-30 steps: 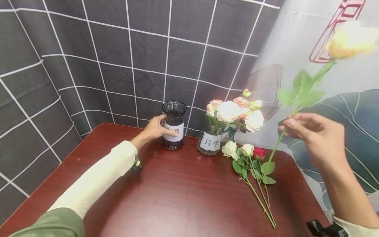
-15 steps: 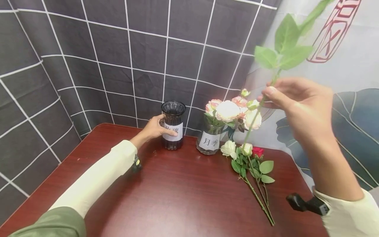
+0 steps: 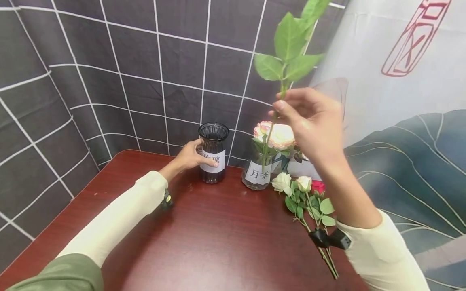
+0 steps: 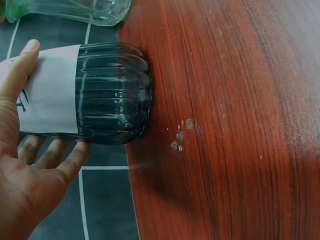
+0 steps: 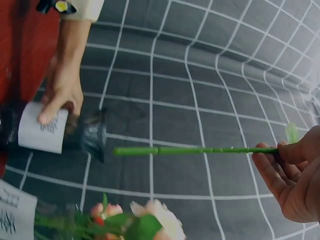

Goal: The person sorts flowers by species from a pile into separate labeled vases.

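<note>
My left hand (image 3: 191, 156) grips the dark ribbed vase (image 3: 213, 177) around its labelled middle; the left wrist view shows the thumb over the paper label (image 4: 55, 90) and fingers behind. Between thumb and fingertips, my right hand (image 3: 314, 123) pinches a green stem (image 3: 271, 131) with leaves (image 3: 288, 48) above the hand. The flower head is out of the head view. In the right wrist view the cut end of the stem (image 5: 135, 151) points at the mouth of the dark vase (image 5: 95, 136), apart from it. My right hand (image 5: 295, 175) is at the other side of that view.
Right of the dark vase stands a clear labelled vase (image 3: 248, 178) with pink and white flowers (image 3: 280, 136). White roses (image 3: 282, 182) and a red rose (image 3: 318, 186) lie on the red-brown table (image 3: 189, 242), under and beside my right forearm. A dark gridded cloth (image 3: 182, 60) hangs behind.
My right hand has moved left and up with the stem, from the right side to above the clear vase. The flower head has left the head view. My left hand stays on the dark vase.
</note>
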A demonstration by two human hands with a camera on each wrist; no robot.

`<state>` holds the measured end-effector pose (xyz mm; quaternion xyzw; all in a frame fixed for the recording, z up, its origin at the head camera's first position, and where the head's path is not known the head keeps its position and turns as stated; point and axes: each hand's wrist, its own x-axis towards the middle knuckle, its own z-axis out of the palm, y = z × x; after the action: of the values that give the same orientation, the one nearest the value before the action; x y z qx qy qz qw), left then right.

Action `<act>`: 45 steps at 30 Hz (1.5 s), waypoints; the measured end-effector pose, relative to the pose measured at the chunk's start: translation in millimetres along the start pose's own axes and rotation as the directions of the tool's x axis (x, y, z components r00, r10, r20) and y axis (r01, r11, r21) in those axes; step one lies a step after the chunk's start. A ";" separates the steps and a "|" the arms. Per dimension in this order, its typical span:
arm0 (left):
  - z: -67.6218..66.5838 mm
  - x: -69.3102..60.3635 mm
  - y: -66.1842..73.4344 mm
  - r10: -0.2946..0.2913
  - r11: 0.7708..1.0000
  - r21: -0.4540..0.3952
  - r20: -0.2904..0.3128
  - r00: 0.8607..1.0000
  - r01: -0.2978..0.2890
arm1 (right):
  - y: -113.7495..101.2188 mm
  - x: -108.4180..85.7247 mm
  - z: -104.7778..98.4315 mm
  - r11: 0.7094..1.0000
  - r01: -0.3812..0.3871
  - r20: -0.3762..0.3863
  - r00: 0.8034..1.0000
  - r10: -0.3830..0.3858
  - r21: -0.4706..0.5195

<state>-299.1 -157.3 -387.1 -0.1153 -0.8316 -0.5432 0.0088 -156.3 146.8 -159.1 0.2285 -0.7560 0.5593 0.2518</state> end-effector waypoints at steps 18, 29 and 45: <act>-2.5 4.2 -7.1 0.027 0.999 -0.031 0.013 1.000 -0.027 | 27.1 17.4 87.1 0.994 0.037 -0.065 0.997 -0.030 0.102; 2.2 1.4 -1.2 0.004 1.000 -0.019 0.024 1.000 -0.003 | 37.6 34.3 108.1 0.978 0.112 -0.196 0.978 -0.077 0.175; 0.6 -0.4 -0.9 -0.002 1.000 -0.016 0.012 1.000 0.002 | 82.8 40.9 138.9 0.992 0.048 -0.213 0.977 -0.022 0.117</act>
<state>-298.8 -157.1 -388.2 -0.1177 -0.8275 -0.5490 0.0026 -257.0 33.1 -228.0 0.1960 -0.6856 0.6207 0.3261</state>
